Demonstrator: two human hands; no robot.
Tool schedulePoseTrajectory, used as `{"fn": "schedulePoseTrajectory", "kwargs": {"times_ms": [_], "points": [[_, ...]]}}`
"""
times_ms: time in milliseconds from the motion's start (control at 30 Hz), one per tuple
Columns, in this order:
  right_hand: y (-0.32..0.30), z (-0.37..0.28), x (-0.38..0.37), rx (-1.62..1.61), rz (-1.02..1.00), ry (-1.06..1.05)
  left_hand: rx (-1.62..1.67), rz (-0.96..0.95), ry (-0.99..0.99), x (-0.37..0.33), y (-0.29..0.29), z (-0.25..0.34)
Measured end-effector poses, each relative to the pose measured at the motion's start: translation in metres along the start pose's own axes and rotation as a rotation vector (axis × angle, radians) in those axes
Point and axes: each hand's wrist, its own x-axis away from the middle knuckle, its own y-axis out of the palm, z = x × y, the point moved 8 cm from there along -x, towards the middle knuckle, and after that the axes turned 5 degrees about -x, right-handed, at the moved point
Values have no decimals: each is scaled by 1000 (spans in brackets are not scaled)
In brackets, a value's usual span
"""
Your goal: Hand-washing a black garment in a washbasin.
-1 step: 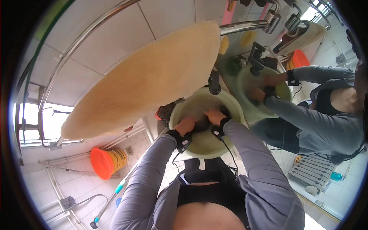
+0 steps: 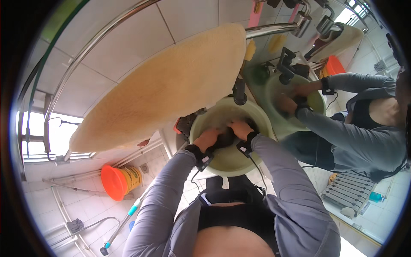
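Both hands are down in a pale green basin (image 2: 267,132) of cloudy water. My left hand (image 2: 208,138) is at the left of a dark, wet cloth (image 2: 226,138), its fingers closed on the cloth and partly under water. From the right, my right hand (image 2: 240,129) grips the same cloth with bent fingers, the tips hidden by water and cloth. More of the dark cloth shows beyond the right hand. Each wrist wears a black strap with a small device and cable.
A black faucet (image 2: 239,92) stands over the basin's far rim. A cream towel (image 2: 162,92) hangs from a metal rail on the left. The mirror (image 2: 364,124) at right reflects my arms. On the floor are an orange bucket (image 2: 115,182) and a mop handle (image 2: 132,210).
Both hands have shifted slightly within the basin, the right one a little up and to the left. They stay at the dark cloth.
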Motion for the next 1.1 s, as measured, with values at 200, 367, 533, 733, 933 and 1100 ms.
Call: {"fn": "schedulePoseTrajectory", "kwargs": {"times_ms": [200,367,533,733,933,1100], "points": [[-88,-7,20,-302,84,97,295,83,34,53,-114,26],[-194,-82,36,-486,72,126,340,296,6,100,-186,42],[-277,-127,61,-540,212,79,399,403,101,131,-276,97],[-337,-160,73,-639,395,-20,532,626,33,157,-339,110],[-249,-108,48,-643,273,31,354,416,55,104,-253,82],[-97,-48,25,-177,-39,135,200,209,-33,52,-108,21]]}}
